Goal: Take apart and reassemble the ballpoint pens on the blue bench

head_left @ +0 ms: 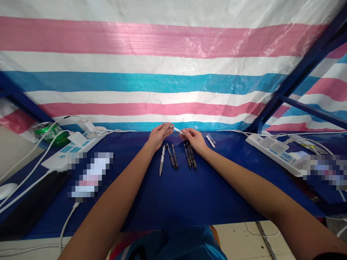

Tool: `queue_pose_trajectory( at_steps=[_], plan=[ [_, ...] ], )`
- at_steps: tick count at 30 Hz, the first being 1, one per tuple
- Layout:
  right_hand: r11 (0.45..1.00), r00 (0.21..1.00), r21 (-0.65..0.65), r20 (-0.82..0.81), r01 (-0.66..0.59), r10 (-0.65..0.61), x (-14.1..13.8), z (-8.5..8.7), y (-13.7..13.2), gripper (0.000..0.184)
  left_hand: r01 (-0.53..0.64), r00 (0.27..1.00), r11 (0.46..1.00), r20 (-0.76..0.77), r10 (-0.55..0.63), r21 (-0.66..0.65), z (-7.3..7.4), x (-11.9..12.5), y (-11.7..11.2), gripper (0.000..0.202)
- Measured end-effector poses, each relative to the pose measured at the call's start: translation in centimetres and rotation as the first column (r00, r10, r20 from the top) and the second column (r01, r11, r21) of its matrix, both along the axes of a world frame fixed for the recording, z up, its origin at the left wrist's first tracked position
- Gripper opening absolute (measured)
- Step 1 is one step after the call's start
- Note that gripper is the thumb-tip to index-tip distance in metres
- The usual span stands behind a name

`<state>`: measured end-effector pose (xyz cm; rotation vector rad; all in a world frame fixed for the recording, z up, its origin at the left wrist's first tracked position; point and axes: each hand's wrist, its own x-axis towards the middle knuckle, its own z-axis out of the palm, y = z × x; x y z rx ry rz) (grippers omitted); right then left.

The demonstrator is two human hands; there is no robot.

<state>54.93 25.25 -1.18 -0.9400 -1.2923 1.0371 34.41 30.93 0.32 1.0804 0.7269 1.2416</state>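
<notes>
Hands: left hand (158,137) and right hand (194,139) pinch one white pen (175,129) between them.
Below: loose pens (177,156) on blue table (173,195).
Sides: power strips (273,148).

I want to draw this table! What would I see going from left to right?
Left to right: green can, power strip, left hand, pen pinched between both hands, right hand, white pen pieces, second power strip.

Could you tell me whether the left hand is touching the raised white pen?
Touching. The head view shows the left hand pinching one end of the white pen; the right hand holds the other.
</notes>
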Motion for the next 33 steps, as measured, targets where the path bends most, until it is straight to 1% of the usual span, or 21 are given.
queue_pose_trajectory(
  at_steps=[2,3,7,11,15,18,21,24,26,29,33],
  plan=[
    [0.999,0.999,-0.03,-0.037,-0.017,0.016,0.0,0.0,0.0,0.039,-0.003,1.0,1.0,-0.001,0.003,-0.004,0.0,0.0,0.0,0.04],
    [1.0,0.999,-0.025,-0.034,-0.012,0.011,0.0,0.0,0.0,0.039,-0.002,1.0,1.0,-0.004,0.002,-0.006,0.1,0.0,0.0,0.04],
    [0.995,0.996,0.074,0.058,0.063,-0.067,0.2,-0.3,0.2,0.037,0.0,1.0,1.0,-0.01,0.0,-0.001,0.2,0.0,-0.1,0.04],
    [0.989,0.989,0.098,0.091,0.109,-0.118,0.5,-0.6,0.4,0.037,-0.006,1.0,1.0,-0.006,0.006,-0.001,0.1,-0.1,0.0,0.039],
    [0.978,0.98,0.072,-0.008,0.197,-0.197,0.6,-0.8,0.7,0.041,0.01,0.998,0.999,-0.059,-0.007,0.044,-0.1,0.0,-0.2,0.037],
    [0.976,0.971,0.032,-0.112,0.215,-0.21,0.6,-0.8,0.8,0.045,0.05,0.983,0.992,-0.183,-0.028,0.116,-0.1,0.1,-0.5,0.039],
    [0.975,0.96,0.037,-0.187,0.219,-0.209,0.6,-0.6,0.7,0.047,0.155,0.928,0.965,-0.367,-0.07,0.21,0.1,0.1,-1.0,0.04],
    [0.978,0.964,0.071,-0.197,0.196,-0.179,0.3,-0.2,0.4,0.048,0.284,0.832,0.924,-0.545,-0.105,0.255,0.4,0.3,-1.3,0.037],
    [0.981,0.969,0.085,-0.188,0.176,-0.158,0.2,-0.1,0.3,0.048,0.324,0.77,0.904,-0.633,-0.08,0.279,0.5,0.5,-1.4,0.032],
    [0.978,0.964,0.079,-0.2,0.195,-0.176,0.3,-0.1,0.4,0.048,0.332,0.702,0.883,-0.712,0.003,0.331,0.8,0.8,-1.5,0.026],
    [0.951,0.921,0.025,-0.257,0.308,-0.292,0.6,-0.3,0.8,0.048,0.28,0.67,0.88,-0.735,0.108,0.384,1.4,0.4,-1.2,0.022]
  ],
)
